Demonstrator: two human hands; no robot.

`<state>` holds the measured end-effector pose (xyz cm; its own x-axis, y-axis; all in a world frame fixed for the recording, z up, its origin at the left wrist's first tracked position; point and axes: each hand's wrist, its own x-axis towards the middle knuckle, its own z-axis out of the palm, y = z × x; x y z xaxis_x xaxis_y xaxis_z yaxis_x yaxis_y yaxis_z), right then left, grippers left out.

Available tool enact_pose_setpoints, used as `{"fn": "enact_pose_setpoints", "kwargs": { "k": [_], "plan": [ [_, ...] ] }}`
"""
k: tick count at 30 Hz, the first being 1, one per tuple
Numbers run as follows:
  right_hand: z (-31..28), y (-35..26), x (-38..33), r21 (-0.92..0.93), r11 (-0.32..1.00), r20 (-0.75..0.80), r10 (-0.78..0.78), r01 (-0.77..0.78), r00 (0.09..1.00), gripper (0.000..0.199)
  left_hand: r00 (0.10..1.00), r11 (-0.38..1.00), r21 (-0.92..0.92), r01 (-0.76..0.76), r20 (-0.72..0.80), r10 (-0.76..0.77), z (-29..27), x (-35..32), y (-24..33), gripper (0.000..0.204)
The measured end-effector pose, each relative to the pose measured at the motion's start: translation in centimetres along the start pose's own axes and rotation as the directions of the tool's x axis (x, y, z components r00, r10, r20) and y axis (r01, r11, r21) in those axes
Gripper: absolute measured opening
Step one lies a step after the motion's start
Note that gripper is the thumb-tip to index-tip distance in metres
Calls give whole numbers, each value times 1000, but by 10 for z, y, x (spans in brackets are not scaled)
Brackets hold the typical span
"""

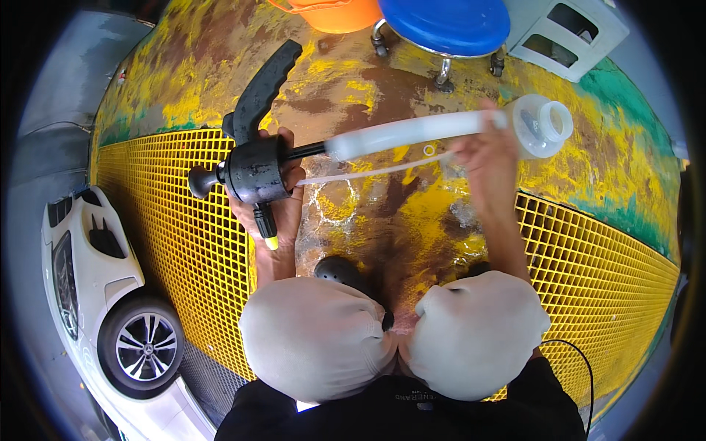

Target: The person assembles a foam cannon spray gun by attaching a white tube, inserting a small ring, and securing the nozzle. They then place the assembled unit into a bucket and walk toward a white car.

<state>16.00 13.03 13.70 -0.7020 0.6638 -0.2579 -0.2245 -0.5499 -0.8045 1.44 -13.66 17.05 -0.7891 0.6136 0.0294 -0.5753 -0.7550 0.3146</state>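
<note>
My left hand (pixel 283 213) is closed around the black pump sprayer head (pixel 257 169), which has a curved black handle, a round knob and a yellow-tipped nozzle. From the head, a black rod runs into a long white pump cylinder (pixel 412 134) pointing right. A thin translucent dip tube (pixel 375 171) extends below it. My right hand (pixel 485 158) is at the cylinder's far end, its fingers closed on the dip tube. Just beyond this hand is a translucent white bottle (pixel 531 136) with its neck uncapped. Below the cylinder a small white ring (pixel 429 150) shows against the floor.
A blue wheeled stool (pixel 448 26), an orange bucket (pixel 334 16) and a pale plastic crate-like stool (pixel 570 37) stand ahead. Yellow floor grating (pixel 176 198) spreads on both sides of the paint-worn floor. A white car (pixel 95 257) is at the left.
</note>
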Motion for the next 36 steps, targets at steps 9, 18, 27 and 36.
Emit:
{"fn": "enact_pose_setpoints", "kwargs": {
  "k": [9, 18, 27, 36],
  "plan": [
    [11, -13, -2, 68, 995, -108, -67, 75, 992, 50, 994, 996, 65, -68, -80, 73, 2, 2, -5, 59],
    [20, -22, -12, 30, 999, 32, -24, 23, 999, 50, 996, 997, 69, -27, -80, 32, 4, 2, -7, 62],
    [8, -7, -5, 30, 1000, 82, 6, -9, 997, 48, 1000, 996, 89, -2, -16, 4, 6, 3, -7, 61],
    [-2, 3, 3, 137, 953, -156, -250, 272, 955, 31, 999, 999, 12, 36, -9, -36, 0, 2, -8, 62]
  ]
}}
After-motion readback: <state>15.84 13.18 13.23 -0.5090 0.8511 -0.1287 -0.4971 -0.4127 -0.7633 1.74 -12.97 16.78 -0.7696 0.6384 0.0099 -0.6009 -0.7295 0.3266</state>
